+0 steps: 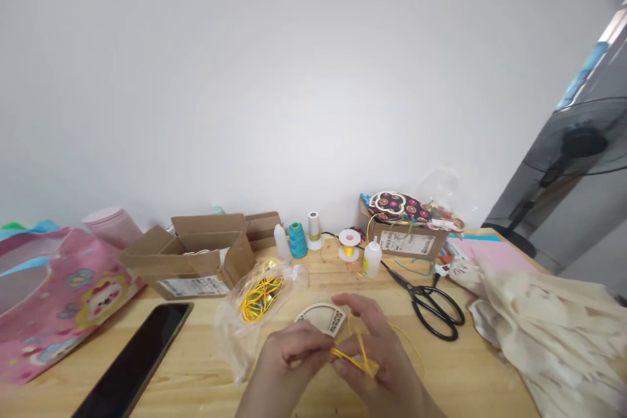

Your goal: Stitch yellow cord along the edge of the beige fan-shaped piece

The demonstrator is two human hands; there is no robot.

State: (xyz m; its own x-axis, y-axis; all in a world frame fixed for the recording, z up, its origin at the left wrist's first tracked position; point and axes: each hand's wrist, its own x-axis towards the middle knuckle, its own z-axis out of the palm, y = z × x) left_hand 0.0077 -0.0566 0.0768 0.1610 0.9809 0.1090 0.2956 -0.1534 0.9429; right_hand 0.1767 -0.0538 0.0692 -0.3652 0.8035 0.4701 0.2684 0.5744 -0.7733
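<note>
Yellow cord [360, 360] runs between my two hands at the front of the wooden table. My left hand [294, 356] pinches one end of the folded strands between thumb and fingertips. Loops of the same cord cross the fingers of my right hand [377, 353], which is closed on it with the index finger raised. A loose length trails from my right hand onto the tabletop. Just behind my hands lies a fan-shaped wooden frame [337, 320] with a cut-out pattern, partly covered by my fingers.
Behind my hands lie a plastic bag of yellow cord [262, 300], a teal thread cone [298, 241], a cord spool [349, 245] and a glue bottle [372, 260]. Black scissors [435, 310] and cream cloth [553, 333] are rightward; a phone [137, 359] and open cardboard box [196, 258] leftward.
</note>
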